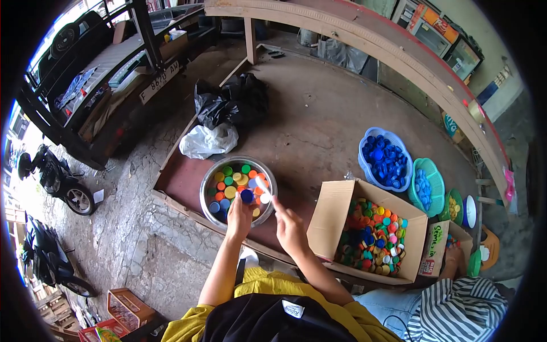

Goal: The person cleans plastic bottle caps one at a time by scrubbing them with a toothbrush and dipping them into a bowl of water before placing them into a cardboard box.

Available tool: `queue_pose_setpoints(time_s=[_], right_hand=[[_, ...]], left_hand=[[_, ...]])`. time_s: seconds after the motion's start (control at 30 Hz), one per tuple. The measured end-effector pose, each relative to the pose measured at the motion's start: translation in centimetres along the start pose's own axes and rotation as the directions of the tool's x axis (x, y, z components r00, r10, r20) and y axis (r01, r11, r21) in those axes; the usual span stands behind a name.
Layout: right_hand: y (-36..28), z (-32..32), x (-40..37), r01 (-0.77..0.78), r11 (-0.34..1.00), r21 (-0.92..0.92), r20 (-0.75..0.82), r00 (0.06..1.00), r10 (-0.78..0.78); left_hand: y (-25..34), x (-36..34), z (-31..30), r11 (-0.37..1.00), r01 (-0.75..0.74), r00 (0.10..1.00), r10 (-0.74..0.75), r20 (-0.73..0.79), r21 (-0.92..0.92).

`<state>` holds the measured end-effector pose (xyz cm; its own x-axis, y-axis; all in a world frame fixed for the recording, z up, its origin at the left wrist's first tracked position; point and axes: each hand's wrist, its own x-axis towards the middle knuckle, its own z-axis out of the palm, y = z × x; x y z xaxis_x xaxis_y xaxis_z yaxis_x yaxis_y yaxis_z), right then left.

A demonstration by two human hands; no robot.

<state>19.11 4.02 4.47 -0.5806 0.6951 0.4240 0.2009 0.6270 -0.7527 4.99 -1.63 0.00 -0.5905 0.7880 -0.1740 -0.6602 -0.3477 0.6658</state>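
A round metal bowl [204,196] with coloured bottle caps stands at the table's front edge. Over its front part, my left hand [240,215] is closed on a dark blue cap [247,196]. My right hand [292,229] grips a white-handled tool [264,186] that slants up and left over the bowl; its far end is too small to make out. A white cap [265,198] shows beside the tool. Right of my hands, an open cardboard box [329,219] holds many mixed caps.
A blue basket [363,159] of dark blue caps, a teal basket [439,185] and a green basket [459,199] stand at the right. Black bags [231,100] and a white bag [209,141] lie behind the bowl. A co-worker in a striped shirt [461,308] reaches into a smaller box [434,248].
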Motion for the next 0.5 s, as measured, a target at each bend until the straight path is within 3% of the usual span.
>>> queue_pose_setpoints(time_s=[0.03, 0.13, 0.17, 0.2, 0.27, 0.33, 0.4, 0.43, 0.47, 0.5], right_hand=[[-0.4, -0.3, 0.2, -0.020, 0.998, -0.052, 0.000, 1.000, 0.020], [-0.7, -0.3, -0.9, 0.107, 0.983, -0.149, 0.244, 0.967, -0.068], [-0.6, -0.4, -1.1, 0.054, 0.990, -0.133, 0.179, 0.983, -0.029], [-0.4, -0.5, -0.6, 0.012, 0.993, -0.114, 0.112, 0.994, 0.001], [-0.1, -0.7, 0.9, -0.056, 0.997, -0.056, -0.036, 0.998, 0.054], [-0.2, -0.8, -0.3, 0.091, 0.991, -0.102, 0.137, 0.988, -0.076], [0.1, -0.6, -0.6, 0.028, 0.986, -0.164, 0.219, 0.976, 0.009], [0.2, -0.7, -0.5, -0.014, 0.991, -0.131, 0.145, 0.989, 0.033], [0.6, -0.9, 0.4, -0.044, 0.994, -0.097, 0.074, 0.996, 0.051], [0.5, -0.9, 0.8, -0.076, 0.996, -0.055, 0.000, 0.997, 0.076]], left_hand=[[0.0, 0.0, 0.4, 0.999, 0.011, 0.999, -0.013, -0.041, -0.039], [0.4, -0.1, 0.7, 0.985, 0.041, 0.995, -0.025, -0.093, 0.168], [0.3, -0.1, 1.0, 0.996, 0.086, 0.992, -0.085, -0.092, 0.014], [-1.1, 0.5, -0.6, 0.999, 0.038, 0.999, -0.039, -0.033, -0.017], [-0.9, 0.3, 0.1, 0.995, 0.059, 0.995, -0.065, -0.081, -0.074], [-0.1, 0.0, 0.6, 0.998, 0.050, 0.998, -0.052, -0.042, -0.044], [0.5, 0.1, 1.4, 0.998, 0.060, 0.996, -0.061, -0.058, -0.019], [-0.1, 0.3, 0.7, 0.998, 0.055, 0.998, -0.054, -0.027, 0.042], [-0.4, 0.2, 0.7, 0.993, 0.056, 0.997, -0.051, 0.051, -0.102], [-0.3, -0.1, 1.2, 0.992, 0.058, 0.998, -0.057, 0.011, -0.113]])
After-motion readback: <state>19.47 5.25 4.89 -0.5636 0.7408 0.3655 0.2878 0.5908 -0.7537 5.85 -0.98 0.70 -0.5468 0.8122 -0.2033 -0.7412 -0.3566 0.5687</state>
